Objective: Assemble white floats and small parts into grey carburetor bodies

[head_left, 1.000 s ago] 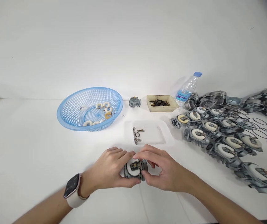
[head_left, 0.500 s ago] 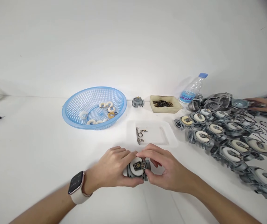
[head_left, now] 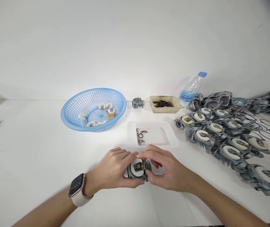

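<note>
Low in the middle of the head view, a grey metal carburetor body (head_left: 130, 172) lies with its opening up, a white C-shaped float (head_left: 134, 172) set inside it. My left hand (head_left: 116, 168), with a watch on the wrist, is wrapped round its left side, thumb along the near edge. From the right, my right hand (head_left: 164, 168) has its thumb and index finger at the float's hinge end and the body's rim. Whether a small part sits between those fingertips is hidden. Just beyond the hands is a shallow white tray (head_left: 172, 138) holding a black ring and small metal parts.
A blue mesh basket (head_left: 65, 118) with several floats stands back left. Behind the tray are another carburetor (head_left: 138, 102), a beige box (head_left: 168, 110) of dark rings and a tilted plastic bottle (head_left: 192, 88). Many carburetor bodies (head_left: 202, 138) and loose black rings (head_left: 267, 135) spread across the right.
The other person's hand at the far right has gone out of view. The whole view has shifted slightly; my hands keep nearly the same hold on the carburetor.
</note>
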Motion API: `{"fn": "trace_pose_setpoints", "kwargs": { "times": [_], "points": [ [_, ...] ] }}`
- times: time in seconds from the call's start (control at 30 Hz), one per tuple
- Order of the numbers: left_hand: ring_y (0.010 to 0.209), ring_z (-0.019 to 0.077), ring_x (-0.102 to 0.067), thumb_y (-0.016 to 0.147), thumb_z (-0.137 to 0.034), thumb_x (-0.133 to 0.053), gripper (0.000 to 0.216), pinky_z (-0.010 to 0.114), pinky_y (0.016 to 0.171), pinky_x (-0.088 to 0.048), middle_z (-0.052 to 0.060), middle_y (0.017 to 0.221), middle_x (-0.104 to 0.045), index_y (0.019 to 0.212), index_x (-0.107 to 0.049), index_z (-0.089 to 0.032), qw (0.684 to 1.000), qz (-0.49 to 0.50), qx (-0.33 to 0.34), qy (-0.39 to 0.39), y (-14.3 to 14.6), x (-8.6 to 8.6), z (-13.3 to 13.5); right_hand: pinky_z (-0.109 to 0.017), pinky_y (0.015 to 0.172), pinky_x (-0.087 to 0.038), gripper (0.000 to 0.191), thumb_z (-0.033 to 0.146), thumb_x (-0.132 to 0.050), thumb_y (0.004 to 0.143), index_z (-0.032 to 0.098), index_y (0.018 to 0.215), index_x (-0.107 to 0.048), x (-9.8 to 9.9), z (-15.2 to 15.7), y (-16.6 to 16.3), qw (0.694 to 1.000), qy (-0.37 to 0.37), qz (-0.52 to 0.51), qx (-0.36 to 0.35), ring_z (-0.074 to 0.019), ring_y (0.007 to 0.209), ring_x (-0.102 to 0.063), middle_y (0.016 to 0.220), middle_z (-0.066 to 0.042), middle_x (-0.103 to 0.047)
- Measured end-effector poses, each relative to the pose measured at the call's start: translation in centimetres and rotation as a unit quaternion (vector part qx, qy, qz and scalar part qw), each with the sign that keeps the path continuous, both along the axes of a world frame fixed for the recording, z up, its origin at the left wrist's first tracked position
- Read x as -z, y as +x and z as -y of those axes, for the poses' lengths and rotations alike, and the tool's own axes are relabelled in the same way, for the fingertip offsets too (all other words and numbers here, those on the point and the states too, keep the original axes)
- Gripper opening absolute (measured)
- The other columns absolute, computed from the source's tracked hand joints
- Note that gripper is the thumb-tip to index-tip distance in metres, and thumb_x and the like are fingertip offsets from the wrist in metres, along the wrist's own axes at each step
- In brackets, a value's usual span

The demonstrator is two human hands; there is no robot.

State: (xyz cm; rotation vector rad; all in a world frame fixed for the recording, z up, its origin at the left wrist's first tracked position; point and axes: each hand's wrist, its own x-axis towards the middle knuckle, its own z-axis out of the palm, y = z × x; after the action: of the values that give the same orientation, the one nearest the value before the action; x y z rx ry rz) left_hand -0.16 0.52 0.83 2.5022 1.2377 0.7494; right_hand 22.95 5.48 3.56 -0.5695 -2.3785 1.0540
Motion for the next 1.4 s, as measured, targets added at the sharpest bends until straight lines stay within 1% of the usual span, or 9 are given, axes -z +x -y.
{"fn": "trace_pose_setpoints", "kwargs": {
  "times": [0.13, 0.3, 0.4, 0.5, 0.77, 1.07, 1.17, 1.4],
  "points": [
    [0.063, 0.0182, -0.063, 0.085, -0.055, -0.070, 0.043, 0.032, 0.062, -0.045, -0.001, 0.073, -0.066, 0.104, -0.060, -0.019, 1.000, -0.006, -0.001, 0.004, -0.04, 0.17, -0.04, -0.025, 0.061, -0.043, 0.054, 0.002, -0.058, 0.079, 0.027, 0.127, -0.059, -0.03, 0.00, -0.05, 1.000, -0.003, -0.005, -0.002, -0.0109, 0.068, -0.046, 0.101, -0.001, -0.057],
    [0.065, 0.0188, -0.064, 0.085, -0.056, -0.071, 0.046, 0.033, 0.063, -0.045, -0.001, 0.075, -0.067, 0.110, -0.059, -0.019, 1.000, -0.009, 0.003, 0.002, -0.16, 0.16, -0.17, -0.026, 0.063, -0.043, 0.056, 0.002, -0.057, 0.079, 0.028, 0.128, -0.058, 0.08, -0.11, 0.10, 1.000, -0.005, -0.003, -0.002, -0.0108, 0.067, -0.045, 0.096, 0.001, -0.056],
    [0.066, 0.0190, -0.064, 0.084, -0.056, -0.071, 0.047, 0.033, 0.063, -0.045, -0.001, 0.075, -0.067, 0.111, -0.059, -0.019, 1.000, -0.009, 0.003, 0.002, -0.22, 0.19, -0.15, -0.025, 0.062, -0.043, 0.055, 0.002, -0.057, 0.079, 0.028, 0.127, -0.059, 0.09, -0.17, 0.12, 1.000, -0.002, -0.007, -0.003, -0.0107, 0.067, -0.045, 0.098, 0.001, -0.056],
    [0.066, 0.0191, -0.064, 0.084, -0.056, -0.071, 0.046, 0.033, 0.062, -0.045, -0.001, 0.075, -0.067, 0.110, -0.059, -0.019, 1.000, -0.007, 0.003, 0.001, -0.23, 0.21, -0.04, -0.024, 0.060, -0.042, 0.054, 0.002, -0.058, 0.078, 0.027, 0.126, -0.059, 0.03, -0.13, 0.09, 1.000, -0.003, -0.009, -0.006, -0.0109, 0.069, -0.047, 0.101, -0.001, -0.057],
    [0.064, 0.0176, -0.063, 0.084, -0.053, -0.072, 0.041, 0.032, 0.062, -0.044, -0.002, 0.074, -0.066, 0.103, -0.059, -0.020, 1.000, 0.000, -0.002, -0.001, -0.03, 0.09, 0.03, -0.024, 0.059, -0.042, 0.053, 0.002, -0.058, 0.078, 0.025, 0.125, -0.060, -0.13, -0.02, -0.05, 1.000, 0.007, -0.015, -0.005, -0.0106, 0.068, -0.046, 0.101, -0.001, -0.058],
    [0.063, 0.0179, -0.062, 0.084, -0.055, -0.071, 0.043, 0.032, 0.061, -0.043, -0.002, 0.073, -0.065, 0.105, -0.059, -0.019, 1.000, -0.012, -0.001, 0.006, -0.16, 0.10, -0.04, -0.025, 0.058, -0.043, 0.052, 0.002, -0.057, 0.078, 0.025, 0.123, -0.061, -0.15, -0.07, -0.23, 1.000, 0.009, -0.017, 0.002, -0.0114, 0.068, -0.048, 0.103, -0.002, -0.060],
    [0.065, 0.0182, -0.063, 0.085, -0.056, -0.070, 0.043, 0.032, 0.062, -0.044, -0.002, 0.074, -0.066, 0.105, -0.059, -0.020, 1.000, -0.012, 0.000, 0.003, -0.15, 0.11, -0.03, -0.024, 0.058, -0.042, 0.051, 0.001, -0.056, 0.078, 0.026, 0.123, -0.061, -0.11, -0.15, -0.27, 1.000, 0.005, -0.007, -0.003, -0.0113, 0.068, -0.048, 0.100, -0.001, -0.060],
    [0.066, 0.0191, -0.066, 0.085, -0.055, -0.071, 0.043, 0.033, 0.063, -0.046, 0.000, 0.075, -0.067, 0.107, -0.060, -0.019, 1.000, -0.007, 0.001, -0.003, -0.10, 0.09, 0.00, -0.024, 0.061, -0.044, 0.049, 0.003, -0.058, 0.081, 0.025, 0.124, -0.060, 0.02, -0.17, -0.02, 1.000, 0.000, -0.010, -0.012, -0.0135, 0.077, -0.056, 0.101, -0.003, -0.060]
  ]
}}
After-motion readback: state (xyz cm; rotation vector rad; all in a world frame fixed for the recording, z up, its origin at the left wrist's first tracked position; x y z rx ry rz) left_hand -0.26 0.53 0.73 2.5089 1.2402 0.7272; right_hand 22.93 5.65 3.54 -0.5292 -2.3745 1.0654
